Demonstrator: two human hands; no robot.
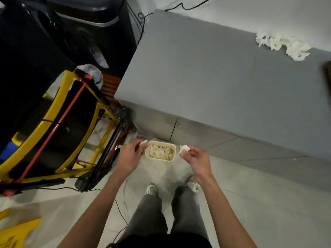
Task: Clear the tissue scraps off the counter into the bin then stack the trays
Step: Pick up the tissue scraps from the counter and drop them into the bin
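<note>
Two grips, each pinching one white tissue scrap between thumb and fingertips. The left grip point(131, 154) holds the left scrap point(144, 142) at the left rim of the beige bin point(160, 141); the right grip point(196, 159) holds the right scrap point(184, 149) just beside the bin's right rim. Bin stands on the floor between the grips, crumpled tissue point(160, 151) inside. Further out, up and right: heap of scraps point(283, 45) on the grey counter point(215, 86), well apart.
</note>
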